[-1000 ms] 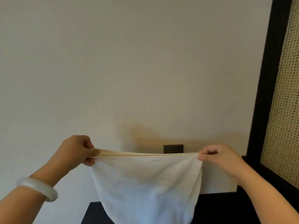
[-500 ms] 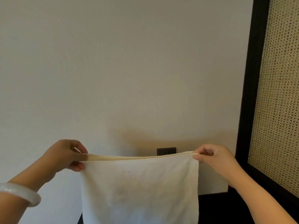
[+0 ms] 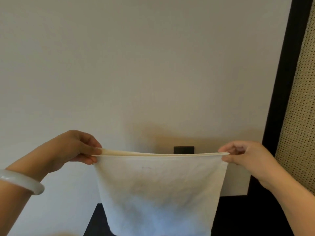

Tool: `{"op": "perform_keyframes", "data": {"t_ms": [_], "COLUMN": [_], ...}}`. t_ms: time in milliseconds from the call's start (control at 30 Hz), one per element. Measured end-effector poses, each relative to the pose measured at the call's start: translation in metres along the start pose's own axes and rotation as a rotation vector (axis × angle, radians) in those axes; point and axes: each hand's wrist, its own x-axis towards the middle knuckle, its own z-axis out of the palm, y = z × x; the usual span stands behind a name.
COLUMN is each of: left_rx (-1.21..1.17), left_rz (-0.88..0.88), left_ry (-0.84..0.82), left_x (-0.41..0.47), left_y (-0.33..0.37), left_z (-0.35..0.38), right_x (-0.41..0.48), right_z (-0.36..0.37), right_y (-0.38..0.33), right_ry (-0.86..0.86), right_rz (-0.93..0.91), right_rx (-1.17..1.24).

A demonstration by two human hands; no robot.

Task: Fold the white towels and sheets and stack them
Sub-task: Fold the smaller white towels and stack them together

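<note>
A white towel (image 3: 158, 193) hangs doubled over in front of me, its top edge stretched level between both hands. My left hand (image 3: 75, 149) pinches the upper left corner; a pale bangle (image 3: 22, 182) sits on that wrist. My right hand (image 3: 243, 155) pinches the upper right corner. The towel's lower end runs out of the frame at the bottom.
A plain beige wall (image 3: 136, 65) fills the view ahead, with a small dark wall plate (image 3: 184, 149) just behind the towel's top edge. A dark framed woven cane panel (image 3: 300, 116) stands at the right. A dark surface (image 3: 95, 223) lies below.
Both hands have pulled further apart, and the towel's top edge is now taut and straight. The towel hangs flatter and squarer than a second ago.
</note>
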Motion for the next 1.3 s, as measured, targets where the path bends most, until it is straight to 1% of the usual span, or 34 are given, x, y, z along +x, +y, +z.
{"op": "perform_keyframes", "data": {"t_ms": [133, 200, 267, 333, 433, 500, 567, 633, 700, 867, 933, 1000, 1100, 1167, 1300], "left_rx": [-0.083, -0.147, -0.209, -0.240, -0.269, -0.256, -0.205, -0.069, 0.101, 0.385, 0.455, 0.451, 0.412, 0.414, 0.484], "left_rz": [-0.119, -0.156, -0.139, -0.074, 0.053, 0.119, 0.137, 0.105, 0.046, -0.131, -0.170, -0.220, -0.297, -0.306, -0.186], "left_ry": [-0.065, -0.057, -0.014, 0.042, 0.105, 0.128, 0.099, 0.051, 0.034, -0.037, -0.079, -0.108, -0.111, -0.089, -0.072], "left_x": [0.012, 0.023, 0.035, 0.047, 0.057, 0.054, 0.043, 0.028, 0.011, -0.037, -0.057, -0.077, -0.100, -0.114, -0.144], "left_y": [-0.016, -0.024, -0.024, -0.015, 0.004, 0.010, 0.002, -0.024, -0.062, -0.172, -0.211, -0.240, -0.266, -0.275, -0.284], "left_z": [0.013, 0.023, 0.033, 0.040, 0.037, 0.029, 0.023, 0.027, 0.046, 0.114, 0.135, 0.148, 0.158, 0.161, 0.163], "right_x": [0.009, 0.016, 0.025, 0.036, 0.048, 0.046, 0.034, 0.014, -0.011, -0.093, -0.124, -0.151, -0.181, -0.197, -0.231], "right_z": [0.004, 0.011, 0.020, 0.026, 0.023, 0.014, 0.006, 0.009, 0.021, 0.065, 0.077, 0.082, 0.081, 0.080, 0.077], "right_y": [0.025, 0.037, 0.043, 0.043, 0.029, 0.022, 0.025, 0.043, 0.075, 0.163, 0.189, 0.208, 0.224, 0.228, 0.225], "right_ry": [-0.022, -0.009, 0.037, 0.094, 0.165, 0.172, 0.150, 0.116, 0.056, -0.093, -0.143, -0.164, -0.172, -0.181, -0.234], "right_rz": [0.171, 0.283, 0.346, 0.308, 0.177, 0.091, 0.053, 0.098, 0.210, 0.489, 0.578, 0.623, 0.649, 0.637, 0.442], "right_rx": [0.049, 0.152, 0.253, 0.239, 0.210, 0.211, 0.194, 0.124, 0.062, -0.124, -0.187, -0.222, -0.275, -0.314, -0.459]}}
